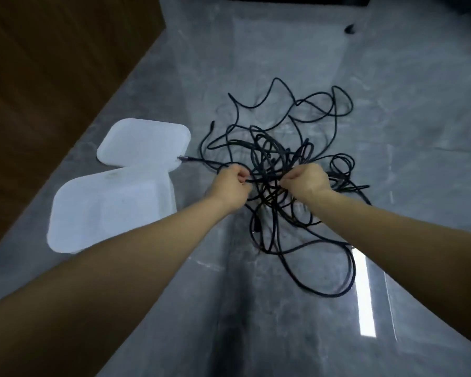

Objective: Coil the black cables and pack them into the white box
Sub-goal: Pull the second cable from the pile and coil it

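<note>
The white box sits open just left of the left hand, ready for coils, while that hand and the right hand each clench a strand of the tangled black cables stretched between their fingers, seemingly to free one length.

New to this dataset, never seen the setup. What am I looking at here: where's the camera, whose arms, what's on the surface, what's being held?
No machine here: a person works with bare hands. The single picture comes from a wide-angle camera worn on the person's head, looking forward and down, so the two forearms reach in from the bottom.

On the grey marble-look surface lies a tangled pile of black cables. To its left sits the white box, open, with what looks like its lid just beyond it.

The left hand and right hand each have a closed grip on cable strands near the middle of the pile. Nothing is coiled or in the box yet.
</note>
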Action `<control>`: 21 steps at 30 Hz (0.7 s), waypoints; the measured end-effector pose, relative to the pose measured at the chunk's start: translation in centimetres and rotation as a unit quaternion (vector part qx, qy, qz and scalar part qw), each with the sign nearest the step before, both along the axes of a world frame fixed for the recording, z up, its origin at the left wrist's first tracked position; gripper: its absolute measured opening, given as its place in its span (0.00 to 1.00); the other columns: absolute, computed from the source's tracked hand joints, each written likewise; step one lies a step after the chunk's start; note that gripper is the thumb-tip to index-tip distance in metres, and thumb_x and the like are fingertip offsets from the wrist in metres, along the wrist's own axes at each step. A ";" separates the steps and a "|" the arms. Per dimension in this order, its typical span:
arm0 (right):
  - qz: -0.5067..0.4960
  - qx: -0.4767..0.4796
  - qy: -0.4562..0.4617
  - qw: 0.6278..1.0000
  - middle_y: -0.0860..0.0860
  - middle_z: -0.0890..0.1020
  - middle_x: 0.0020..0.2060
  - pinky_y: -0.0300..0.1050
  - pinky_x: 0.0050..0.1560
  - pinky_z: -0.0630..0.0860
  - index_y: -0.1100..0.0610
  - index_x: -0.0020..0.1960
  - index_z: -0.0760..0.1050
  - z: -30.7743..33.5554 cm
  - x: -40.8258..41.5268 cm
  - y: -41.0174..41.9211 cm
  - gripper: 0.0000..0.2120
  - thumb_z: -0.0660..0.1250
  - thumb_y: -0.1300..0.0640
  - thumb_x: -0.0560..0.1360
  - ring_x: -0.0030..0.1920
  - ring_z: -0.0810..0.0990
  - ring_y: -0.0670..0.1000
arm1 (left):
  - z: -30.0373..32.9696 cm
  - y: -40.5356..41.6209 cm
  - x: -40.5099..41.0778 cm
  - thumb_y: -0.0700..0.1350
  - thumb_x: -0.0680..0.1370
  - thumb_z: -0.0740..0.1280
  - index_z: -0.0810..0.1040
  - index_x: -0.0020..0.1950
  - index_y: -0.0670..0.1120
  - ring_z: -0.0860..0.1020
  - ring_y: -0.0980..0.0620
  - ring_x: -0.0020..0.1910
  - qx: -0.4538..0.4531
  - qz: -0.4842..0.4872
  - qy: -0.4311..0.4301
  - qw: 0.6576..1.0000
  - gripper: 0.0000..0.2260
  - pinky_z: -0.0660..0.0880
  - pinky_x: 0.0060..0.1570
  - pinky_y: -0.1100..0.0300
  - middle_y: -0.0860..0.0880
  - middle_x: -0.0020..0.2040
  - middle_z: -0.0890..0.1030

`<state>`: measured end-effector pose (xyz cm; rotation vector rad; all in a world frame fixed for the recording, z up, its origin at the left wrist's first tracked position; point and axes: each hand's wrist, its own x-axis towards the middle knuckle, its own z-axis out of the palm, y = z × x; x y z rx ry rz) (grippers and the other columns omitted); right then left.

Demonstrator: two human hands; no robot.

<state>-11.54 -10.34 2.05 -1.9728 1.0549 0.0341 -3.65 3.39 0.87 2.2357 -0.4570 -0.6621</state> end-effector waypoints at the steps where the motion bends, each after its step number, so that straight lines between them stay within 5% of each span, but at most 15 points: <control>1: -0.004 -0.008 0.000 1.000 0.58 0.82 0.49 0.41 0.47 0.74 0.63 0.47 0.81 -0.3 -0.3 -0.9 0.05 0.69 0.61 0.74 0.48 0.79 0.53 | -0.6 -1.0 0.0 0.39 0.77 0.65 0.73 0.61 0.40 0.76 0.45 0.55 0.002 0.007 -0.005 1.000 0.13 0.73 0.58 0.56 0.44 0.55 0.76; 5: -0.001 -0.053 0.027 0.998 0.62 0.82 0.50 0.48 0.50 0.76 0.68 0.52 0.79 -2.4 -1.6 -3.5 0.09 0.65 0.64 0.75 0.52 0.79 0.60 | -2.9 -2.4 -0.3 0.40 0.76 0.66 0.73 0.61 0.39 0.76 0.43 0.56 0.034 0.022 -0.028 0.999 0.14 0.74 0.59 0.51 0.41 0.59 0.76; 9: 0.049 -0.093 0.047 0.993 0.60 0.78 0.58 0.50 0.55 0.76 0.63 0.60 0.75 -4.8 -2.7 -4.6 0.15 0.66 0.63 0.74 0.58 0.76 0.60 | -4.6 -1.6 -0.4 0.40 0.77 0.66 0.72 0.63 0.39 0.75 0.45 0.56 0.040 0.047 -0.032 0.998 0.15 0.72 0.55 0.57 0.41 0.59 0.76; 13: 0.174 -0.189 0.101 0.961 0.56 0.69 0.66 0.53 0.66 0.65 0.58 0.69 0.67 -5.9 -2.8 -4.4 0.23 0.66 0.54 0.75 0.67 0.64 0.60 | -5.3 -1.1 -0.6 0.43 0.78 0.65 0.69 0.69 0.43 0.73 0.47 0.60 0.087 0.008 -0.032 0.996 0.19 0.70 0.53 0.61 0.45 0.65 0.73; 16: 0.223 -0.226 0.125 0.940 0.54 0.68 0.66 0.50 0.66 0.62 0.57 0.70 0.66 -6.5 -3.1 -4.3 0.25 0.66 0.53 0.75 0.67 0.61 0.60 | -5.7 -1.2 -1.3 0.44 0.78 0.65 0.68 0.70 0.43 0.73 0.47 0.63 0.102 -0.021 -0.009 0.995 0.21 0.71 0.60 0.58 0.45 0.67 0.72; 21: 0.225 -0.209 0.139 0.942 0.56 0.68 0.63 0.49 0.64 0.66 0.59 0.64 0.71 -6.2 -3.7 -4.6 0.17 0.66 0.61 0.75 0.65 0.61 0.58 | -5.5 -1.6 -2.6 0.40 0.78 0.64 0.68 0.70 0.43 0.72 0.50 0.64 0.069 -0.050 0.052 0.995 0.20 0.68 0.56 0.65 0.46 0.66 0.73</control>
